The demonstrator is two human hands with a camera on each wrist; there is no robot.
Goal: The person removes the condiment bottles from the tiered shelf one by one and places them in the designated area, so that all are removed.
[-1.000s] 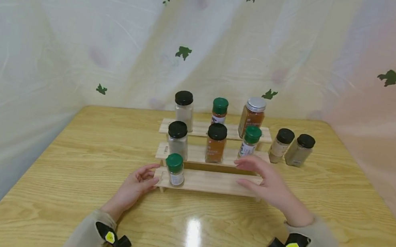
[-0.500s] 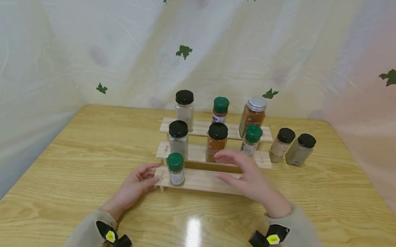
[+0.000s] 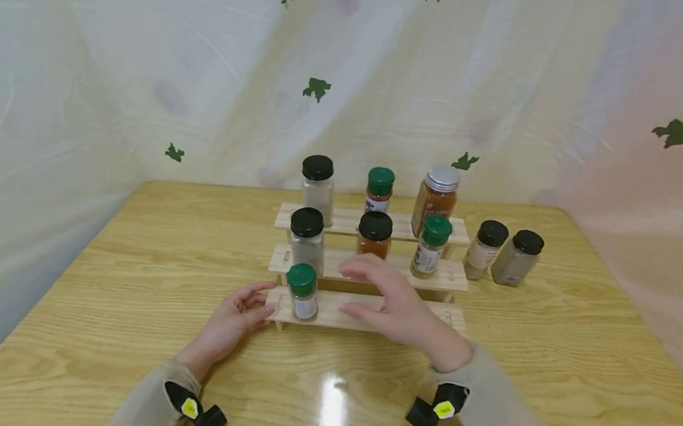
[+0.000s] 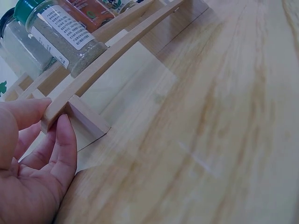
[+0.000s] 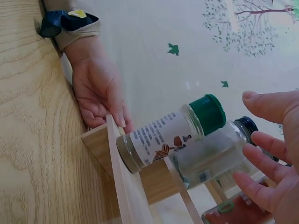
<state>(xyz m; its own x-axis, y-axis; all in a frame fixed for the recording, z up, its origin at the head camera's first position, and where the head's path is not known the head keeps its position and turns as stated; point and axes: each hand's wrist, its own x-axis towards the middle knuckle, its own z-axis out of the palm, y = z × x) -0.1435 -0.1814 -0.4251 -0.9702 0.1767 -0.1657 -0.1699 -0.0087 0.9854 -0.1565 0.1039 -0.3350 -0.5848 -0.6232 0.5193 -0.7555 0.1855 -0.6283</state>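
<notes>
I have the right hand [image 3: 400,309] empty, fingers parted, at the front of the rack [image 3: 328,302]; the green-topped jar [image 3: 303,296] stands upright leftward of it, near the rack's left end. The left hand [image 3: 233,320], just beside the jar, pinches that end.

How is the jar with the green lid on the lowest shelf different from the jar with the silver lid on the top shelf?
The lowest-shelf jar has a green lid, while the top-shelf jar has a silver lid. The lowest-shelf jar looks smaller than the top-shelf jar, though the latter stands farther back. The lowest-shelf jar's contents look greyish brown, the top-shelf jar's reddish orange. Both stand upright on the wooden rack.
</notes>
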